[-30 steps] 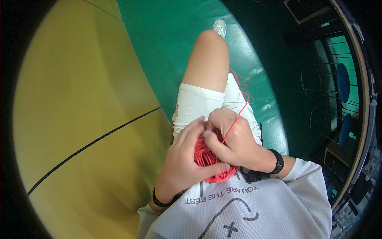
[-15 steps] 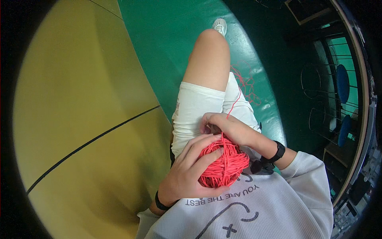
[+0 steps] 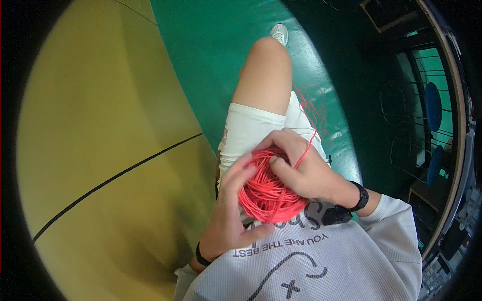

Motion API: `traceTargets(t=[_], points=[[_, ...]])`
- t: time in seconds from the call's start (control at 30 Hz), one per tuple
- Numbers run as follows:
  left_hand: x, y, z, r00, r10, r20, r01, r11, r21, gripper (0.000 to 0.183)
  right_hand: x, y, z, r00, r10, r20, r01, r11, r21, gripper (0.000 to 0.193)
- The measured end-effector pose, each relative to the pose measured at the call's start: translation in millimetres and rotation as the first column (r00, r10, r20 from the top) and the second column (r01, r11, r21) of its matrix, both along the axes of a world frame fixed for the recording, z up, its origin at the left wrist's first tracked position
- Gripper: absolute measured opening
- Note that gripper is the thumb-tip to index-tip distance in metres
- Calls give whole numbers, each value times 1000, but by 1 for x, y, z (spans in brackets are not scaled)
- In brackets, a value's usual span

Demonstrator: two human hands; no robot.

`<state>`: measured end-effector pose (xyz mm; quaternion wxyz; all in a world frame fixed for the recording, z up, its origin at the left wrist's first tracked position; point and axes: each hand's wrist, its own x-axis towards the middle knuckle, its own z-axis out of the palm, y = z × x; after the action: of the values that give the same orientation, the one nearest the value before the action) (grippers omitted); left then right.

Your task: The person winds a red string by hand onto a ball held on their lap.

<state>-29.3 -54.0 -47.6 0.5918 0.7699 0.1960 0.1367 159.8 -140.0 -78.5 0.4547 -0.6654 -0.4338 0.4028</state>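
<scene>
A ball of red cord is in front of my belly, above my lap. My right hand grips it from the upper right, fingers over the far side and thumb pressed on the strands. On the left side, my left hand is loosely cupped, thumb and fingers spread apart. Its slightly blurred fingertips are at the ball's left edge, and its thumb sits below the ball. A single strand of red cord runs from the ball across the back of my right hand, up toward loose cord on the floor.
My bent leg in white shorts reaches forward over a green floor. A yellow panel with a black line fills the left. Blue round stools with thin metal frames stand in the dark area at the right.
The ball has been turned, showing a different face of windings. My right hand has moved onto it, while my left hand has loosened around it. The trailing strand has shifted right.
</scene>
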Motion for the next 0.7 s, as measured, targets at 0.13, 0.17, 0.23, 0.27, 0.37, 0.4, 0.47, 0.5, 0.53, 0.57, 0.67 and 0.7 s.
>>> traceTargets(t=[0.13,0.17,0.23,0.27,0.37,0.4,0.47,0.5,0.53,0.57,0.67,0.7], points=[[6,0,-29,983,112,-148,-145,961,-234,74,-9,1,7,959,35,282,-85,982,169,22],[5,2,-40,985,91,-146,-132,942,-308,65,-12,-2,11,944,33,329,-94,981,172,22],[4,3,-41,987,57,-151,-102,945,-311,62,-12,-4,9,962,65,264,-117,975,189,24],[4,2,-41,987,26,-159,-76,945,-317,60,-6,-3,7,965,119,234,-158,975,155,24],[-1,0,-44,993,29,-112,-63,945,-319,59,6,-1,-4,938,167,-305,-145,985,94,26],[-2,0,-44,993,-1,-117,-29,967,-251,59,10,-2,-7,938,163,-304,-142,986,91,26],[-1,0,-44,996,5,-90,-29,964,-263,57,16,-1,-13,885,249,-393,-228,968,102,40],[-2,1,-38,990,-44,-131,19,982,-190,56,17,0,-19,866,225,-447,-209,974,85,48],[-1,2,-32,981,-90,-175,70,991,-117,56,21,2,-27,850,204,-485,-213,976,37,49],[4,3,-28,987,-107,-121,90,986,-137,57,23,3,-36,824,179,-537,-208,978,6,49],[3,5,-32,989,-139,-53,132,986,-106,57,25,6,-45,763,192,-617,-272,962,-37,49],[1,5,-33,989,-140,-51,134,985,-107,57,23,5,-49,751,229,-619,-314,949,-30,48]])
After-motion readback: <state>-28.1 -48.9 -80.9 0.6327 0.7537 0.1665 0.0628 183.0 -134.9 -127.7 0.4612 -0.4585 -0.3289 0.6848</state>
